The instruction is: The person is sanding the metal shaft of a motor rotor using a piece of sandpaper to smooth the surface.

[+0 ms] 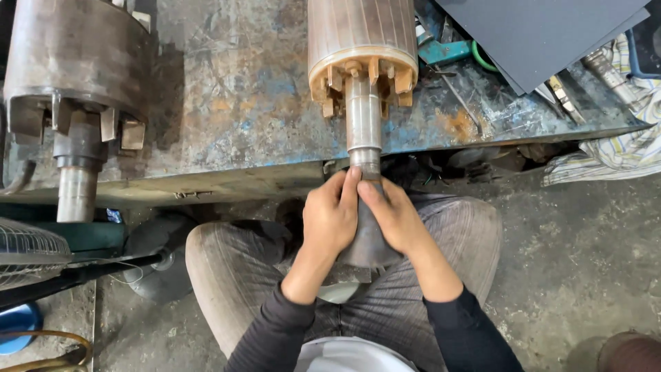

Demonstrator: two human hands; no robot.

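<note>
Both hands, left hand [330, 220] and right hand [396, 219], clamp a dark strip [368, 238] around the rotor shaft [363, 124], just below the worn workbench [227, 103] edge, thumbs pressing it snug.

Your left hand [330, 220] and right hand [394, 219] cover most of the grey strip [368, 241] wrapped on the shaft [363, 120], hiding its tip. The top edge cuts off both rotors [361, 34]. The fan [27, 251] is cropped at the left edge.
</note>
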